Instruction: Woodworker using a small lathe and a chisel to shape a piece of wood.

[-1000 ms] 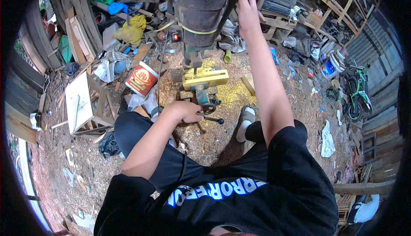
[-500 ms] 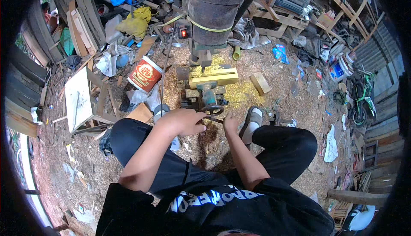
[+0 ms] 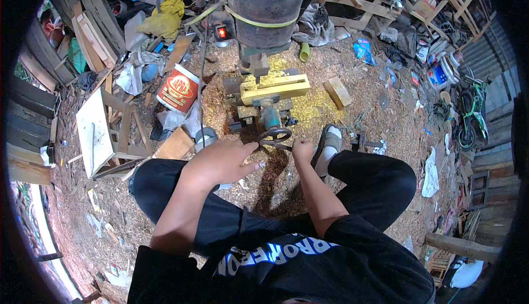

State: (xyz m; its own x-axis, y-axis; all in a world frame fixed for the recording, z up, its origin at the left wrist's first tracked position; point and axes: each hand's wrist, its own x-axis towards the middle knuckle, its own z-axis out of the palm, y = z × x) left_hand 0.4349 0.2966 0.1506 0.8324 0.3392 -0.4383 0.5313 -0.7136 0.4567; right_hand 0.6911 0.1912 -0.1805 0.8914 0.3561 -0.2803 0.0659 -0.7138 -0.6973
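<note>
My right hand (image 3: pixel 302 151) is closed around the right end of a dark rod (image 3: pixel 284 147) that runs just below a small dark handwheel (image 3: pixel 275 135). My left hand (image 3: pixel 225 162) hovers left of the wheel, thumb and forefinger spread, its fingertips close to the rod's left end. It appears to hold nothing. Beyond the wheel, a yellow wood piece (image 3: pixel 278 89) with a slot along its top lies clamped on the machine's bed. Above it hangs the machine's square metal head (image 3: pixel 259 65), under a big dark motor housing (image 3: pixel 263 12).
A loose wood block (image 3: pixel 338 93) lies right of the machine. To the left stand a red and white bucket (image 3: pixel 179 88) and a white-topped wooden frame (image 3: pixel 93 133). Wood shavings (image 3: pixel 275 185) cover the floor between my legs. A green bicycle (image 3: pixel 471 114) leans at the far right.
My left hand has come away from the rod and opened, shifting slightly left. My right hand still grips the rod, a little higher in view. The whole view has shifted slightly.
</note>
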